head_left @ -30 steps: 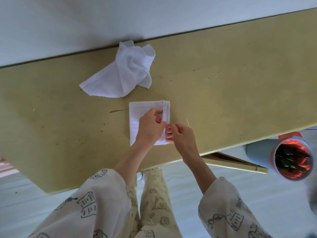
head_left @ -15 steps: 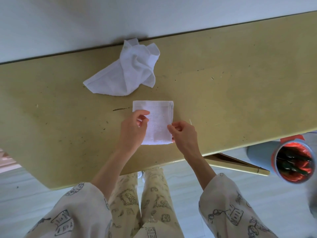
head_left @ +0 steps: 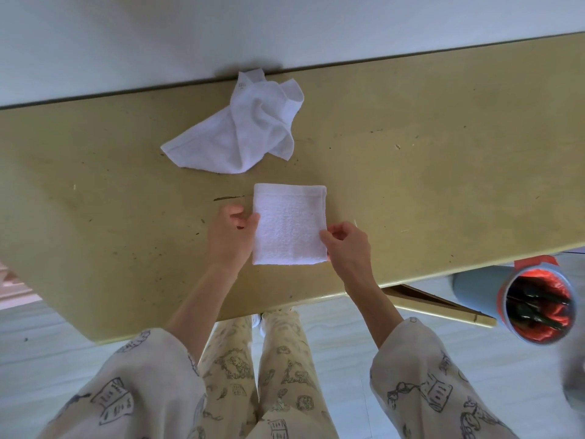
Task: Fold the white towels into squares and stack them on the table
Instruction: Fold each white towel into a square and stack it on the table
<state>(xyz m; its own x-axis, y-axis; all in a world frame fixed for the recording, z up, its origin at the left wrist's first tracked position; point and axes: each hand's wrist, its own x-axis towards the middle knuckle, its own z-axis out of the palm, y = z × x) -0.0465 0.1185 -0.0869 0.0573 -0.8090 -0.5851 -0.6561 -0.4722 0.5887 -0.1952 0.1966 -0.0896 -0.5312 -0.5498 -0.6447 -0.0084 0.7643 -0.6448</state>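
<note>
While the folded towel (head_left: 289, 224) lies flat near the table's (head_left: 443, 160) front edge, both hands flank it. Left hand (head_left: 229, 237): fingers curled, thumb tip touching the towel's left edge; whether it pinches the cloth, cannot tell. Right hand (head_left: 346, 248): fingers curled, pinching the right edge near the lower corner. Crumpled towel (head_left: 240, 129) sits just behind, apart from the folded one, its top corner reaching the table's back edge at the wall (head_left: 285, 26). Bare tabletop runs wide to both sides. Red-lined bin (head_left: 538, 304) stands on the floor off the right front edge.
</note>
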